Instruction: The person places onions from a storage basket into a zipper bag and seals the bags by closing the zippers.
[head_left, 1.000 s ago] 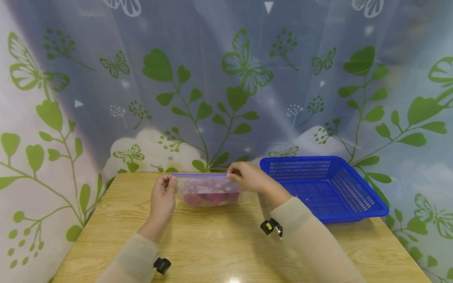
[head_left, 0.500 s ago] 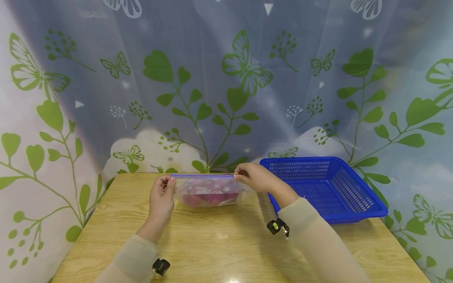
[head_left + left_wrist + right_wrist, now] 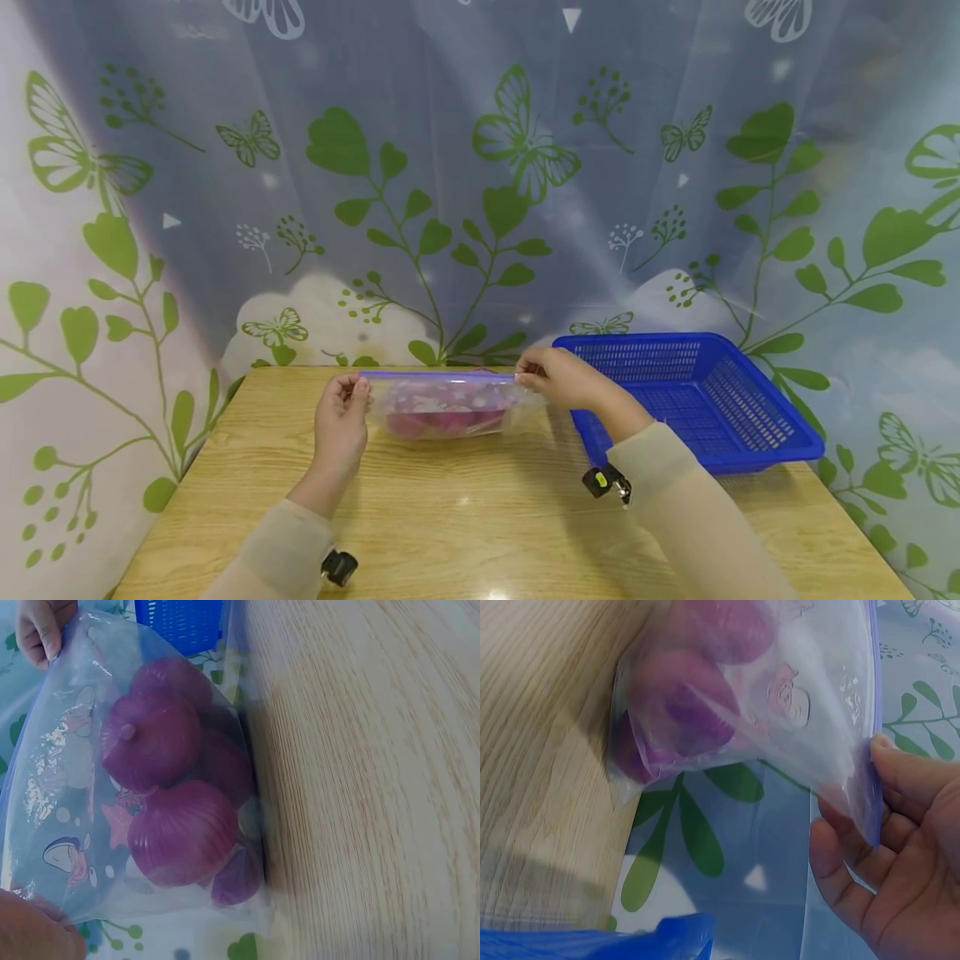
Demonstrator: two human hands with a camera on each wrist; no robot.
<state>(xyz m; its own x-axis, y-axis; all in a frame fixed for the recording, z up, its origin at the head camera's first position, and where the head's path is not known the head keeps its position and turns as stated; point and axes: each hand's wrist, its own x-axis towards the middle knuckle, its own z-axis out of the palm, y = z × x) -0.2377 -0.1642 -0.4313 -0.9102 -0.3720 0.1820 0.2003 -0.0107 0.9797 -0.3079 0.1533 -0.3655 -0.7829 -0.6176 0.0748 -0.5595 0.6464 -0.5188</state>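
Observation:
A clear zip bag [image 3: 442, 392] with printed cartoon figures and a purple zip strip [image 3: 435, 375] stands near the table's far edge. Inside it are several red onions [image 3: 182, 832], massed toward the bottom. My left hand [image 3: 342, 425] pinches the strip's left end between thumb and fingers. At the opposite top corner, my right hand [image 3: 562, 383] pinches the strip; in the right wrist view its thumb lies on the purple edge and its fingers are behind the film. Only part of the left hand shows in the left wrist view, at the lower left corner.
A blue plastic basket [image 3: 693, 462] with slotted walls stands right of the bag, partly behind my right forearm. Under everything is a wood-grain table [image 3: 465, 533]. A curtain [image 3: 450, 108] printed with leaves and butterflies hangs close behind the far edge.
My right hand has slid rightward along the purple strip to the bag's right corner. The left hand has kept its hold and shifted very slightly left. The bag stays in place.

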